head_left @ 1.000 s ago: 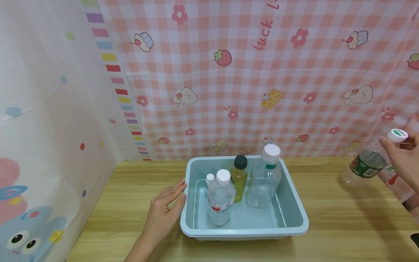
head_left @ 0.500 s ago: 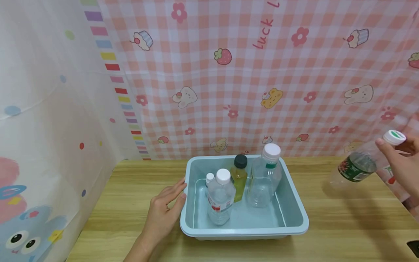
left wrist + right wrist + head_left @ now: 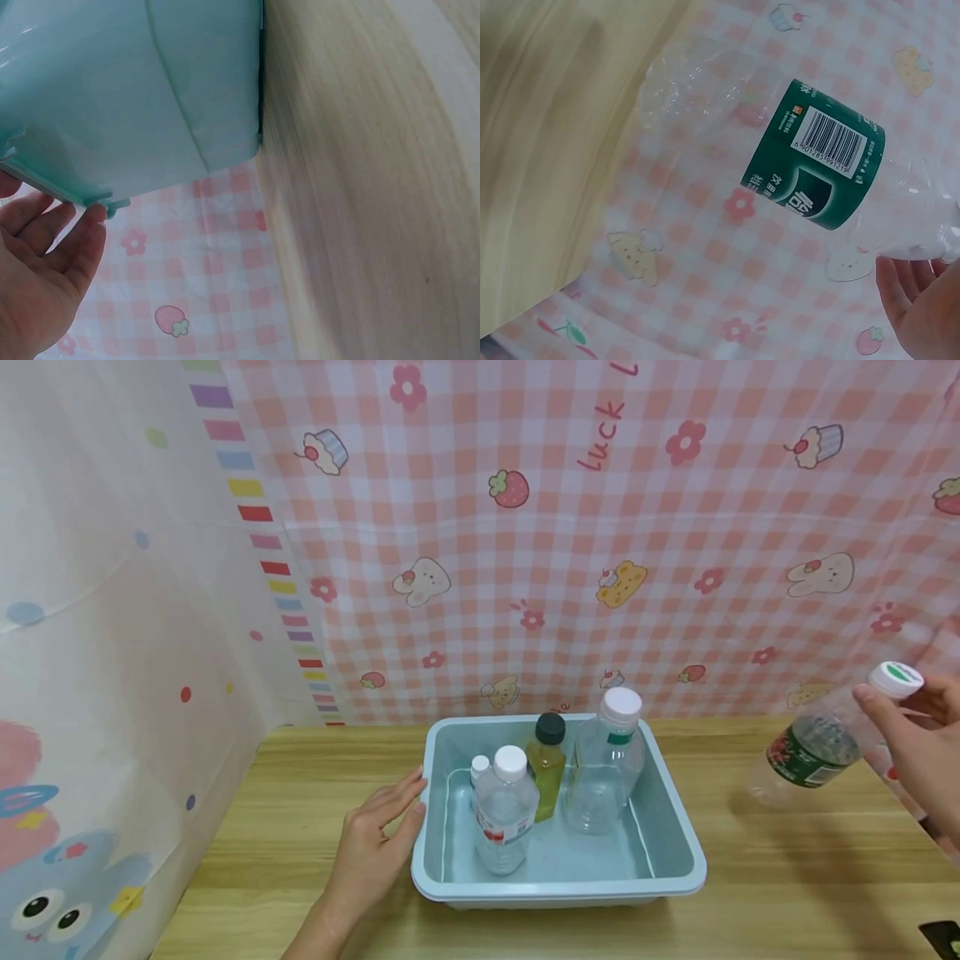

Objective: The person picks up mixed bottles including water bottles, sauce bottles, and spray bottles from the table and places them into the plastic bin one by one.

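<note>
My right hand (image 3: pixel 918 739) grips a clear plastic bottle (image 3: pixel 825 157) by the neck, just below its white cap. The bottle has a green label with a barcode and slants over the table's right side, base toward the lower left. My left hand (image 3: pixel 378 843) rests its fingertips and thumb against the outer left rim of a light blue plastic basin (image 3: pixel 570 892); in the left wrist view its fingers (image 3: pixel 84 244) meet the rim's edge. Inside the basin stand a clear bottle with a red-and-white label (image 3: pixel 504 827), a dark-capped bottle of yellowish liquid (image 3: pixel 549 768) and a large clear bottle (image 3: pixel 600 777).
A small white-capped bottle (image 3: pixel 480 767) stands partly hidden in the basin's left side. The wooden table (image 3: pixel 300 793) ends at a pink checked cloth (image 3: pixel 465 535) behind. A small black object (image 3: pixel 941 937) lies at the lower right edge.
My right hand has moved the green-labelled bottle a little to the left, and the bottle leans more. The left hand and the basin keep their place.
</note>
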The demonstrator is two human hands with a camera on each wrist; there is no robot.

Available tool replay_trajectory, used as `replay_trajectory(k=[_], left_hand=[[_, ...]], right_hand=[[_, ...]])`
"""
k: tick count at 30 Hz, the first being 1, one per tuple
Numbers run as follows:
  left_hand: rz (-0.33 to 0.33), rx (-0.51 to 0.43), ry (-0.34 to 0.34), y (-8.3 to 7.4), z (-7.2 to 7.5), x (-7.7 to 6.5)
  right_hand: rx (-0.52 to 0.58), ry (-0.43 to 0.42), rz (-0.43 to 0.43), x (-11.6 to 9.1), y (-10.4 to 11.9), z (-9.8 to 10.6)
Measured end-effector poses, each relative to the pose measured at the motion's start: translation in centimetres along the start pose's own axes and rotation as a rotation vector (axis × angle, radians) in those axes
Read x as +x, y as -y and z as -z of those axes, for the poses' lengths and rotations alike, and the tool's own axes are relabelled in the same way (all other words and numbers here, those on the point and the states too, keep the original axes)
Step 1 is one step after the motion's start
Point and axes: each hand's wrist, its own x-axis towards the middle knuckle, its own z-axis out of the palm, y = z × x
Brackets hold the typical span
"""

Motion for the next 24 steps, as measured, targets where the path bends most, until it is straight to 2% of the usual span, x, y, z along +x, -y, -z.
replay_trajectory(k=[6, 11, 18, 24], left_hand=[[0.035, 0.005, 0.02, 0.2, 0.0, -0.1], [0.005, 0.003, 0.006, 0.2, 0.0, 0.0], [0.001, -0.008, -0.007, -0.1, -0.1, 0.0], [0.011, -0.009, 0.004, -0.1, -0.1, -0.1]], right_hand=[[0.07, -0.015, -0.026, -0.7, 1.6, 0.0], [0.035, 0.008, -0.051, -1.3, 2.6, 0.1], [0.077, 0.021, 0.114, -1.7, 4.1, 0.2], [0.139, 0.043, 0.175, -2.2, 6.2, 0.1]])
